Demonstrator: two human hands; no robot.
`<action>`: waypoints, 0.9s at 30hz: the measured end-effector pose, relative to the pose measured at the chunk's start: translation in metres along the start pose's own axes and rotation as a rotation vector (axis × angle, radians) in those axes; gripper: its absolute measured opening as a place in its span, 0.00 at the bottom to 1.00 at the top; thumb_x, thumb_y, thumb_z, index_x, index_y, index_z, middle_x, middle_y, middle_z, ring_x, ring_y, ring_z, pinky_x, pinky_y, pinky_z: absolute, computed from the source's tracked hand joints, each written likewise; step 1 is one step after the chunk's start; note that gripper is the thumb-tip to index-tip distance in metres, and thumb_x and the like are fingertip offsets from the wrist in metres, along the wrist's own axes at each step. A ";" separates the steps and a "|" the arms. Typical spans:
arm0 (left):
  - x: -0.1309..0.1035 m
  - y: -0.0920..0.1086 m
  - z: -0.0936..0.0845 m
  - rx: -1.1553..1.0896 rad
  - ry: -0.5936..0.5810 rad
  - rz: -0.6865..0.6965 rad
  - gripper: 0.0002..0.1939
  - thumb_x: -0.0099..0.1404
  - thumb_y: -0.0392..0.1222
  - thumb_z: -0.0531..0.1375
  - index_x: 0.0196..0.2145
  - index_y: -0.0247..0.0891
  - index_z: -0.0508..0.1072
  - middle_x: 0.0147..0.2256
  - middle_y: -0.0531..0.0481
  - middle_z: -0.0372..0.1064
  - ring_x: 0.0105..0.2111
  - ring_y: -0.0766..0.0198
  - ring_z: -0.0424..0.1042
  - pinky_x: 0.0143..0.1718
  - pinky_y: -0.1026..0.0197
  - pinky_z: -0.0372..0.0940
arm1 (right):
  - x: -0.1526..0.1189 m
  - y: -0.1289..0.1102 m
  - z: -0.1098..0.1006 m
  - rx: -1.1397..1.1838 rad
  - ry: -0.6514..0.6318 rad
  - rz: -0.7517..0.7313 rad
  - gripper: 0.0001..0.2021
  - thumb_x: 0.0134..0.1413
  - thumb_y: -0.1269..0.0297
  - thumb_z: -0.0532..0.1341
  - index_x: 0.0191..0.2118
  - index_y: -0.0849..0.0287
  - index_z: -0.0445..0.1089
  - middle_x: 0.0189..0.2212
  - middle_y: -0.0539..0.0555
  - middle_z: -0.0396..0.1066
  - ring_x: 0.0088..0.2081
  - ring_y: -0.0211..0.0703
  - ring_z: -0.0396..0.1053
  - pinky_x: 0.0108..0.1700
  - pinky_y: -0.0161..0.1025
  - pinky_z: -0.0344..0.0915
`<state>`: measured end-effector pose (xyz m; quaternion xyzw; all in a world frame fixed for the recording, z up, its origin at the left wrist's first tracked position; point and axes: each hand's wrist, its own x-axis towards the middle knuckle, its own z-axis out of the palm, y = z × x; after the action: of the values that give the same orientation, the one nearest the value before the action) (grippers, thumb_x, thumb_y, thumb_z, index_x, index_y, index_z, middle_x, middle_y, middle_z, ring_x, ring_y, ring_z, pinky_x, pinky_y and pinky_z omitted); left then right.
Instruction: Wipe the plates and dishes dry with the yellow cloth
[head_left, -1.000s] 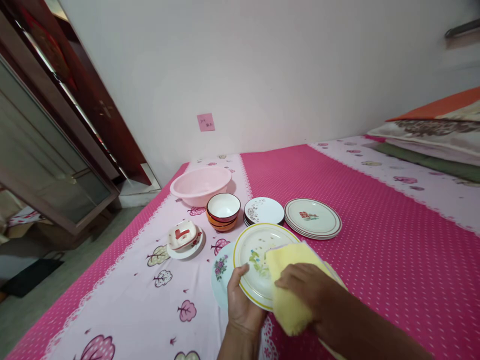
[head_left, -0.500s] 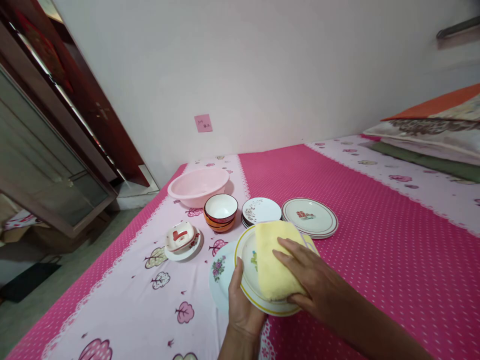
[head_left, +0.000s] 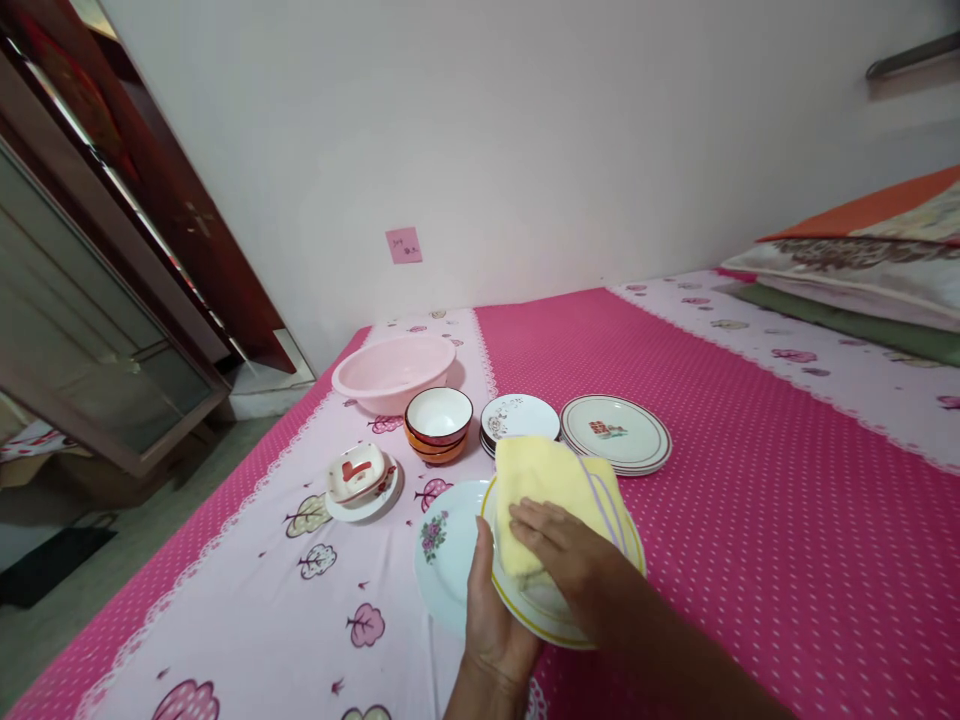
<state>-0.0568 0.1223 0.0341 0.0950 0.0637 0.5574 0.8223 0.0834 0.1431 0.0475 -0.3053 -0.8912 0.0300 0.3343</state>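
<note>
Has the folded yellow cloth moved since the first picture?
Yes: the yellow cloth has shifted left and upward in view, judged against the square pink paper note.

Both hands (head_left: 566, 560), the wrists (head_left: 491, 680) and forearms (head_left: 675, 650) are bare.

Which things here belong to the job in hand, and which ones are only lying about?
In use:
yellow-rimmed plate, held by the left hand
yellow cloth, under the right hand

Lying about, though some may belong too:
pale plate with purple flowers
square dish on a saucer
stacked bowls
white floral plates, stacked
red-rimmed plates, stacked
pink basin
bedding
</note>
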 end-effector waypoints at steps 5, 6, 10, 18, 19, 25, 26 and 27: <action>0.002 -0.005 0.000 0.068 -0.065 -0.011 0.33 0.75 0.62 0.47 0.62 0.37 0.72 0.63 0.38 0.68 0.69 0.45 0.59 0.71 0.42 0.46 | 0.017 0.004 -0.042 0.089 0.065 0.067 0.27 0.58 0.77 0.54 0.62 0.56 0.68 0.61 0.61 0.71 0.62 0.51 0.68 0.62 0.52 0.70; 0.003 -0.004 0.000 0.081 -0.076 -0.005 0.33 0.75 0.61 0.46 0.62 0.37 0.72 0.63 0.38 0.68 0.69 0.45 0.58 0.71 0.41 0.46 | 0.017 0.004 -0.050 0.089 0.097 0.103 0.24 0.60 0.74 0.56 0.60 0.56 0.69 0.59 0.61 0.72 0.61 0.52 0.69 0.61 0.52 0.71; 0.004 -0.002 0.003 0.087 -0.089 0.006 0.32 0.75 0.59 0.47 0.62 0.34 0.73 0.63 0.37 0.69 0.69 0.45 0.58 0.72 0.43 0.45 | 0.014 0.010 -0.072 0.053 0.237 0.371 0.12 0.64 0.56 0.60 0.47 0.55 0.72 0.41 0.59 0.76 0.43 0.52 0.75 0.45 0.48 0.75; 0.000 -0.005 0.011 0.025 0.059 0.032 0.22 0.73 0.48 0.54 0.54 0.34 0.80 0.56 0.37 0.76 0.65 0.45 0.65 0.71 0.41 0.48 | 0.013 0.026 -0.069 0.197 0.088 0.737 0.21 0.54 0.49 0.61 0.49 0.55 0.72 0.29 0.49 0.70 0.26 0.45 0.68 0.30 0.42 0.66; 0.000 -0.006 0.013 0.022 0.080 0.031 0.21 0.73 0.47 0.54 0.53 0.34 0.80 0.55 0.37 0.77 0.65 0.44 0.65 0.71 0.40 0.48 | 0.014 0.023 -0.067 0.256 0.098 0.746 0.22 0.54 0.50 0.60 0.51 0.55 0.71 0.28 0.48 0.68 0.25 0.44 0.67 0.29 0.41 0.66; 0.002 -0.005 0.012 0.004 0.094 0.044 0.19 0.70 0.45 0.57 0.48 0.33 0.83 0.51 0.38 0.79 0.62 0.44 0.69 0.70 0.42 0.50 | 0.017 -0.001 -0.079 0.332 0.240 0.676 0.12 0.62 0.51 0.58 0.44 0.52 0.69 0.25 0.46 0.64 0.26 0.42 0.66 0.30 0.38 0.64; 0.002 -0.002 0.010 0.005 0.079 0.054 0.18 0.70 0.44 0.56 0.47 0.33 0.83 0.51 0.39 0.80 0.62 0.45 0.69 0.71 0.43 0.50 | 0.016 -0.002 -0.083 0.271 0.223 0.657 0.10 0.62 0.52 0.57 0.39 0.52 0.68 0.25 0.46 0.64 0.26 0.41 0.65 0.29 0.37 0.63; 0.003 0.000 0.008 0.007 0.063 0.063 0.19 0.71 0.44 0.56 0.47 0.34 0.83 0.50 0.40 0.80 0.62 0.46 0.69 0.71 0.44 0.50 | 0.015 -0.001 -0.086 0.204 0.193 0.634 0.09 0.62 0.54 0.57 0.34 0.52 0.65 0.25 0.46 0.64 0.25 0.40 0.64 0.28 0.37 0.61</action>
<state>-0.0542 0.1240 0.0421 0.0820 0.0885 0.5853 0.8018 0.1269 0.1380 0.1229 -0.5336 -0.7086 0.1922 0.4198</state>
